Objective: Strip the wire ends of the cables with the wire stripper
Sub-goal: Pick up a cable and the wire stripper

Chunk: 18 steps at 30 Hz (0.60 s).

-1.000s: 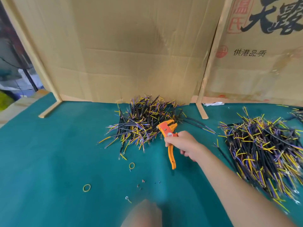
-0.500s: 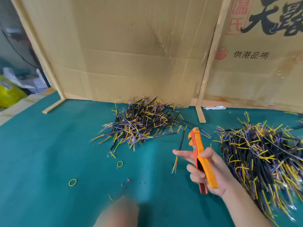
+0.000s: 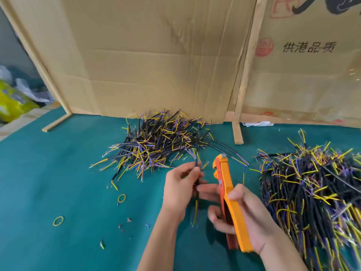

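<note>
My right hand [image 3: 248,218] grips the handles of an orange wire stripper [image 3: 227,192], its jaws pointing up and away from me. Just left of it, my left hand [image 3: 180,188] pinches one short black cable [image 3: 196,167] upright, with yellow and purple wire ends showing above and below my fingers. The cable stands a little left of the stripper's jaws, not touching them. A heap of similar black cables [image 3: 156,141] lies beyond my hands by the cardboard. A larger heap of cables [image 3: 312,188] covers the right side of the green mat.
Cardboard panels [image 3: 156,55] on wooden strips stand as a wall at the back of the green mat [image 3: 48,173]. Two yellow rubber bands [image 3: 58,221] and small insulation scraps [image 3: 125,223] lie at the left front.
My left hand has come up from the bottom edge and taken hold of a cable. My right hand has turned the stripper upright and drawn it nearer, beside the cable.
</note>
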Each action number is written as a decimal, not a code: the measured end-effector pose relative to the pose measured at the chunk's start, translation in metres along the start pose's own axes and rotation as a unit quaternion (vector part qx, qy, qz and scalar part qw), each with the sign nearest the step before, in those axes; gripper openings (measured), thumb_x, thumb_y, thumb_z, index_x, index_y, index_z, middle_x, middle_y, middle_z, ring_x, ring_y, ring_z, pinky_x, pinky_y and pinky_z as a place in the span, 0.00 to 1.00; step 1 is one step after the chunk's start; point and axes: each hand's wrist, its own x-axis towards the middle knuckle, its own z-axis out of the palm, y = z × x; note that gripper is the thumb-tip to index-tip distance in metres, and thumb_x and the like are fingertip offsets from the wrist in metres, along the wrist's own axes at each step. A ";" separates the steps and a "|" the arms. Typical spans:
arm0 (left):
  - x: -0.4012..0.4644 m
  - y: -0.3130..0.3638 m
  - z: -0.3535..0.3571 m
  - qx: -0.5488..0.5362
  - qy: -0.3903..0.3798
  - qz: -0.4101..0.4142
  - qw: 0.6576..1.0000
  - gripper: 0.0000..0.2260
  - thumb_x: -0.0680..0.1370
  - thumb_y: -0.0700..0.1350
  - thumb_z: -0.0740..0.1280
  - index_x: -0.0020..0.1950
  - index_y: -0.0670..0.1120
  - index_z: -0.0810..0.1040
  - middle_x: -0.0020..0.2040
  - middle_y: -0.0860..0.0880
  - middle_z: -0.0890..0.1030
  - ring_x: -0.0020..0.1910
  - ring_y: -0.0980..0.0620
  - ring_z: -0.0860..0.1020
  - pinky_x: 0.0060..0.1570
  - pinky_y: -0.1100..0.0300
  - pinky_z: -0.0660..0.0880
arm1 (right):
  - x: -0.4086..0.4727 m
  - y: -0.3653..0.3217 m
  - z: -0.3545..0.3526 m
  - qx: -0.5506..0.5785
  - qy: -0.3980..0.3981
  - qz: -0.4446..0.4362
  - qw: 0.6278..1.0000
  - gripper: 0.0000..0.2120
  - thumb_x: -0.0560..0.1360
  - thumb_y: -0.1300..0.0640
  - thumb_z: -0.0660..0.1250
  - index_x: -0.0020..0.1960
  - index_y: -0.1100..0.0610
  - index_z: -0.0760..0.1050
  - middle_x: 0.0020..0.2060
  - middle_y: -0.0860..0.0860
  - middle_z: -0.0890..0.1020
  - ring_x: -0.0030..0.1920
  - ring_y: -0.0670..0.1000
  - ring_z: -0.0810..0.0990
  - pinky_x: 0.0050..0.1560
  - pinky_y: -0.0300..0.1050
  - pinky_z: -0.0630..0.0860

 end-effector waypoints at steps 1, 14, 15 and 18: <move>0.001 -0.004 -0.002 -0.042 0.015 -0.007 0.999 0.09 0.81 0.35 0.64 0.56 0.44 0.82 0.36 0.46 0.80 0.32 0.50 0.77 0.35 0.59 0.76 | 0.001 -0.001 -0.001 0.016 0.016 -0.005 1.000 0.32 0.62 0.52 0.69 0.62 0.69 0.79 0.64 0.69 0.78 0.35 0.57 0.78 0.23 0.40 0.67; 0.014 -0.021 -0.002 0.124 0.065 0.085 0.986 0.20 0.79 0.36 0.65 0.50 0.63 0.81 0.41 0.52 0.84 0.32 0.52 0.83 0.29 0.58 0.71 | 0.008 -0.014 -0.001 0.082 0.131 -0.076 0.985 0.12 0.65 0.54 0.65 0.46 0.58 0.71 0.29 0.54 0.63 0.26 0.52 0.61 0.27 0.45 0.62; 0.015 -0.022 -0.001 0.130 0.064 0.089 0.985 0.19 0.79 0.35 0.65 0.50 0.63 0.80 0.41 0.54 0.83 0.31 0.53 0.82 0.30 0.57 0.72 | 0.008 -0.015 -0.003 0.080 0.135 -0.078 0.984 0.13 0.64 0.54 0.66 0.47 0.58 0.71 0.29 0.54 0.63 0.25 0.52 0.60 0.25 0.44 0.62; 0.015 -0.023 0.001 0.153 0.067 0.098 0.981 0.15 0.79 0.37 0.64 0.49 0.60 0.78 0.37 0.58 0.79 0.25 0.56 0.73 0.31 0.63 0.71 | 0.005 -0.015 -0.007 0.062 0.139 -0.078 0.985 0.18 0.63 0.55 0.71 0.50 0.59 0.73 0.32 0.56 0.68 0.25 0.52 0.63 0.25 0.44 0.64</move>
